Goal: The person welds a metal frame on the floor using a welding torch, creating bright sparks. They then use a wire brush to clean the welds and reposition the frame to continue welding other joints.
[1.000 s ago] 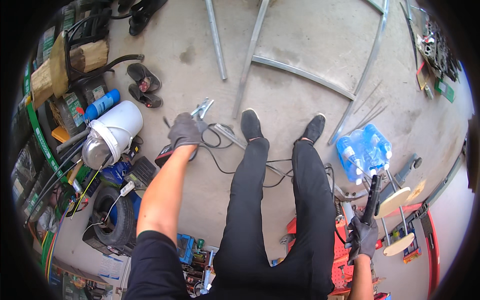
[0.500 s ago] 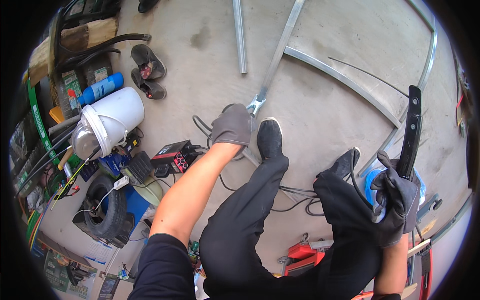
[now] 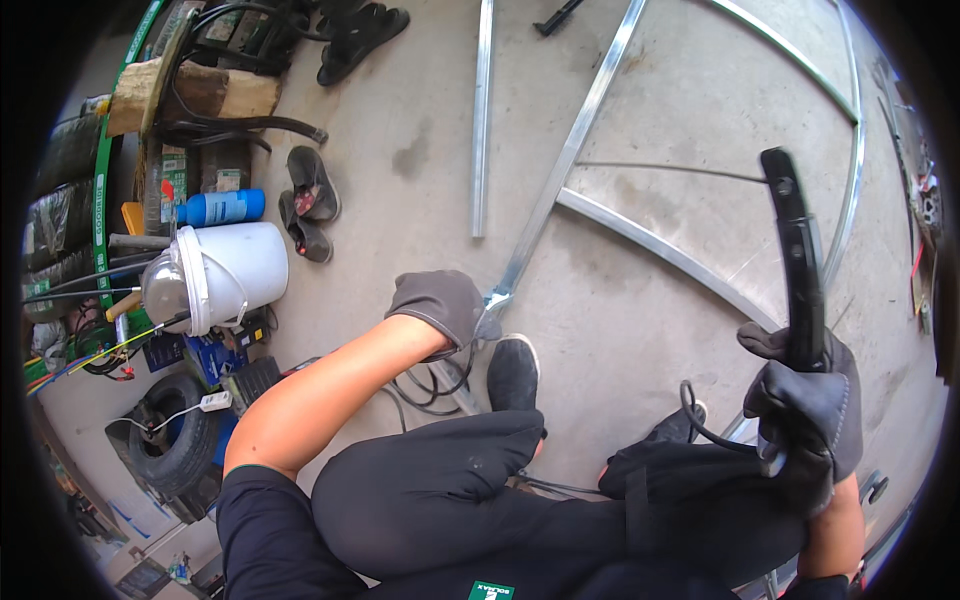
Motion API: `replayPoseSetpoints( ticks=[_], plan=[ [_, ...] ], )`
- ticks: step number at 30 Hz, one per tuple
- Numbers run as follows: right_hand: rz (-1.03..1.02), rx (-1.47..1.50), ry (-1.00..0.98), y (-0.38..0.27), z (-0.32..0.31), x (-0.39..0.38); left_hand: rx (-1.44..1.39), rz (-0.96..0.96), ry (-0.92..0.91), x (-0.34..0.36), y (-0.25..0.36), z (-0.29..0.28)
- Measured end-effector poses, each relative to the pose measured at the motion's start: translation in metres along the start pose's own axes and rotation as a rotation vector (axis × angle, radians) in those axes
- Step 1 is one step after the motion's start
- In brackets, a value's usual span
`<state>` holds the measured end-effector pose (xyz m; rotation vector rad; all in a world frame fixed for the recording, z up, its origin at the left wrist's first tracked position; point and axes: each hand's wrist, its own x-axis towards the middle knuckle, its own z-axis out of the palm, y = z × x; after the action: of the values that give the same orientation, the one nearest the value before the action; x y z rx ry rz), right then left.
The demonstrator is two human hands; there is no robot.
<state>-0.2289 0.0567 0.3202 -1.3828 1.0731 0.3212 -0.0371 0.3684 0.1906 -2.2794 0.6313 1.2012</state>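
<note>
My gloved left hand (image 3: 440, 302) is closed on a metal earth clamp (image 3: 493, 303) at the near end of a long square steel tube (image 3: 568, 170). My gloved right hand (image 3: 810, 420) grips a black welding electrode holder (image 3: 797, 260), held upright. From its top a thin welding rod (image 3: 670, 169) reaches left, its tip appearing close to the long tube where a crossbar (image 3: 660, 250) meets it. Whether the tip touches the metal I cannot tell. A black cable (image 3: 715, 437) runs beside my right hand.
A separate steel tube (image 3: 480, 120) lies left of the frame. On the left are a white bucket (image 3: 240, 270) on its side, a blue bottle (image 3: 225, 207), a pair of shoes (image 3: 310, 200) and a tyre (image 3: 180, 450). Cables (image 3: 425, 395) coil near my left shoe (image 3: 513, 375).
My view has shifted, so the floor things sit lower and my knees are more bent. The rod tip appears nearer the long tube. My left hand stays at the clamp.
</note>
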Motion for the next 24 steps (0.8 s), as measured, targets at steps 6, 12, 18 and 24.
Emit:
replayPoseSetpoints(
  ticks=[6,12,18,24],
  plan=[
    [-0.033,0.098,0.147,0.021,-0.022,-0.004,-0.123,0.251,0.056,0.024,0.054,-0.055],
    [0.049,0.015,0.105,0.034,-0.013,0.032,-0.156,0.118,0.049,0.172,0.035,-0.001],
    [0.062,0.132,0.178,0.075,0.044,0.067,-0.144,0.229,0.128,0.169,0.054,-0.002],
    [0.102,0.278,0.174,0.096,0.106,0.083,-0.253,0.225,0.029,0.167,0.046,-0.007]
  ],
)
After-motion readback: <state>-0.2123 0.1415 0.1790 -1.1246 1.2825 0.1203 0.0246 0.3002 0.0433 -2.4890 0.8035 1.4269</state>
